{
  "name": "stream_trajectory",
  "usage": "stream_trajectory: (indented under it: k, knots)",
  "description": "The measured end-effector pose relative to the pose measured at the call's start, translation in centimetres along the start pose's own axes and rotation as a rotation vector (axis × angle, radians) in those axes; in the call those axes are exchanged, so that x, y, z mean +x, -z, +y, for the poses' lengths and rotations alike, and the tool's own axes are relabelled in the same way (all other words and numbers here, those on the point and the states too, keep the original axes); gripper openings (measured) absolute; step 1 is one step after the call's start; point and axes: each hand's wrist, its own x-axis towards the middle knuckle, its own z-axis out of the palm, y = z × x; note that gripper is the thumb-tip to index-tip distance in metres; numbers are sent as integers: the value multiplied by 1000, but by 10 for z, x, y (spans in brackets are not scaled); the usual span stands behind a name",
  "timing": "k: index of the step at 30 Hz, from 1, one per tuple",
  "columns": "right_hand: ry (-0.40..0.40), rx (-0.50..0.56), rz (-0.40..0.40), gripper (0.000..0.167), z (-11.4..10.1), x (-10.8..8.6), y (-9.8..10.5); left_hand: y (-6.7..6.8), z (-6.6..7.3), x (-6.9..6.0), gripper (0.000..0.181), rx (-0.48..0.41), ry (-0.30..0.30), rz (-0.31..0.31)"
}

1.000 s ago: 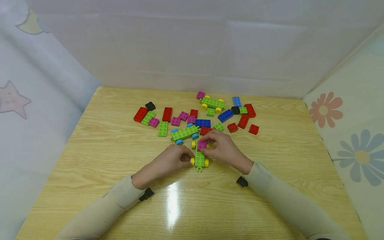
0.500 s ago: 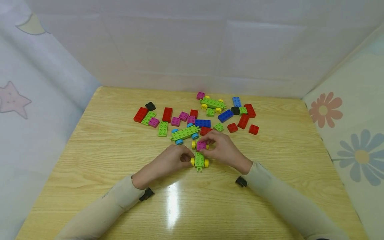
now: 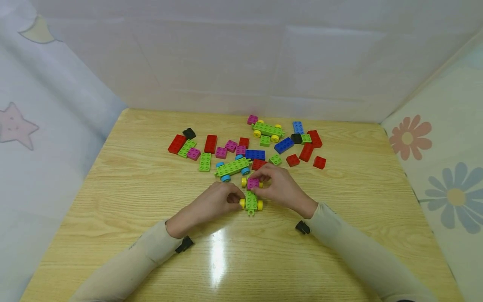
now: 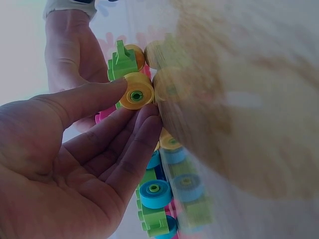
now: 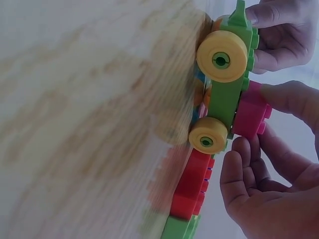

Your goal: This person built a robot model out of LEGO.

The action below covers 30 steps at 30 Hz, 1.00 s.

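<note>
A green toy car base [image 3: 251, 200] with yellow wheels stands on the table between the two hands. My left hand [image 3: 215, 203] pinches its near left wheel [image 4: 137, 91] between thumb and fingertips. At the base's far end, my right hand [image 3: 281, 186] holds a magenta brick [image 5: 249, 110] between thumb and fingers. That brick sits against the studs of the base; whether it is fully pressed down I cannot tell. Just beyond lies a second green car base [image 3: 232, 167] with blue wheels.
Loose red, blue, green, magenta and black bricks lie across the far half of the wooden table [image 3: 124, 188]. A third green car base [image 3: 268, 128] with yellow wheels is near the back edge. A red brick [image 3: 259, 164] lies just past my right fingers.
The magenta brick has shifted slightly left on the car base, and my right hand has moved a little with it. My left hand and the base have stayed put.
</note>
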Motion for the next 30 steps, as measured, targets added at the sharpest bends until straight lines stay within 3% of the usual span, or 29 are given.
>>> stream_trajectory:
  k: [2,9,11,15,18,21,30]
  knots:
    - [2,-6,2,27,-2,0,0,1,0,0,22,-3,0,-1]
    - [25,-36,15,28,-6,2,-2,-15,-35,10,27,2,-110,30]
    - [32,-46,21,28,-6,2,-2,-18,-42,13,26,-16,-97,27]
    - [23,-55,15,30,-6,2,-2,-15,-35,11,24,-38,-72,17]
    - [11,-49,9,30,-6,1,-1,-6,-12,3,22,-41,-35,5]
    - [3,-37,7,29,-5,0,-2,-1,-1,0,22,-25,1,0]
    - [-9,-22,-12,30,-4,2,0,1,1,0,22,-4,9,-4]
